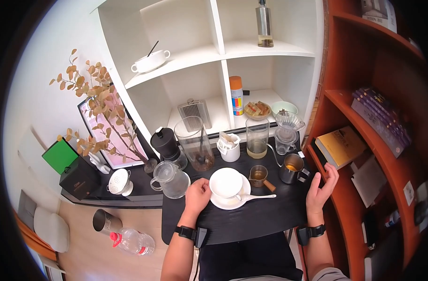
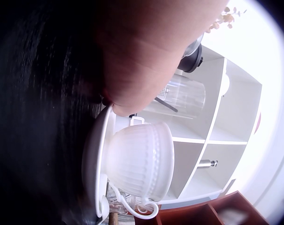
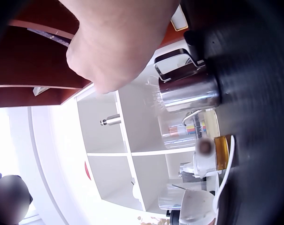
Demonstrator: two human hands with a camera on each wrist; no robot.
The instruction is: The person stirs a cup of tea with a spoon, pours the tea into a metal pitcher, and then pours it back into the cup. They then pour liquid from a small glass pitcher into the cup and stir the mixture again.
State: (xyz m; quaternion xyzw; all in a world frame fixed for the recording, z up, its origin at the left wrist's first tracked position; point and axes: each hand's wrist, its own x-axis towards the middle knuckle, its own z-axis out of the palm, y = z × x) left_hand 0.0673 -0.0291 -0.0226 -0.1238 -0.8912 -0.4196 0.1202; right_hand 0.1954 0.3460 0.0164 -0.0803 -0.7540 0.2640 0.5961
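My left hand (image 1: 198, 195) pinches the left rim of a white saucer (image 1: 217, 202); the fingers lie at its edge close to the black table. On that saucer sits a white cup (image 1: 226, 183), fluted on its outside in the left wrist view, with a white spoon (image 1: 261, 196) sticking out to the right. My right hand (image 1: 322, 189) is raised with loose, spread fingers, holding nothing. Just left of it stands a metal gooseneck kettle (image 1: 291, 169) with orange liquid in it. A small glass pot (image 1: 258, 174) with a wooden handle is between cup and kettle.
A glass jug (image 1: 171, 180), a black coffee grinder (image 1: 166, 144), a tall glass jar (image 1: 195, 147), a white mug (image 1: 228, 149), a glass beaker (image 1: 257, 140) and a dripper set (image 1: 287, 133) line the table's left and back. A wooden bookshelf (image 1: 338, 107) rises at the right.
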